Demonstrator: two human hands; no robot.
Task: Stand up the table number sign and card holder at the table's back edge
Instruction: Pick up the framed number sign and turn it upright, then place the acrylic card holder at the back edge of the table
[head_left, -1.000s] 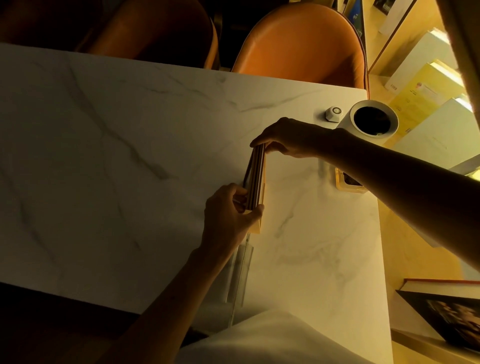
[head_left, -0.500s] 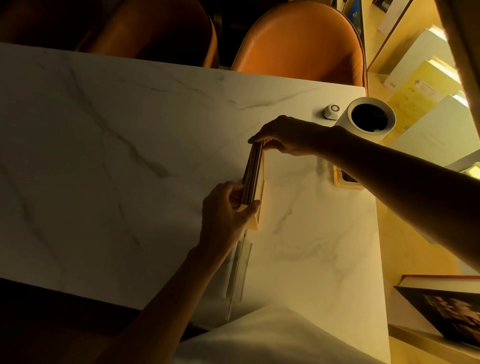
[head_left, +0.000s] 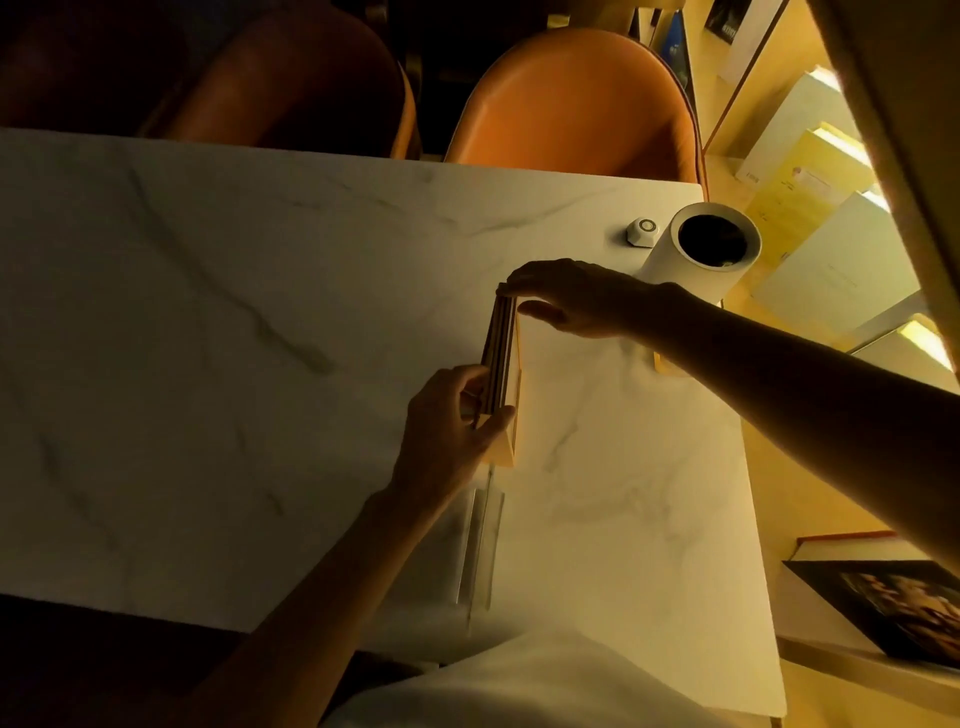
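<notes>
A wooden card holder (head_left: 506, 415) with a stack of dark cards standing in it sits upright near the middle right of the white marble table (head_left: 208, 338). My left hand (head_left: 452, 431) grips the near end of the stack and holder. My right hand (head_left: 576, 301) pinches the top far end of the cards. A clear acrylic sign stand (head_left: 480, 545) stands upright just in front of the holder, close to the table's near edge; whether it bears a number I cannot tell.
A white cylinder (head_left: 696, 254) with a dark opening stands at the table's far right corner, a small white puck (head_left: 641, 231) beside it. A small yellow-rimmed object (head_left: 667, 366) is half hidden under my right forearm. Two orange chairs (head_left: 571, 104) stand behind the table. Books fill shelves on the right.
My right hand's fingers have spread and flattened along the top of the cards. The left hand keeps its grip. The view has shifted slightly.
</notes>
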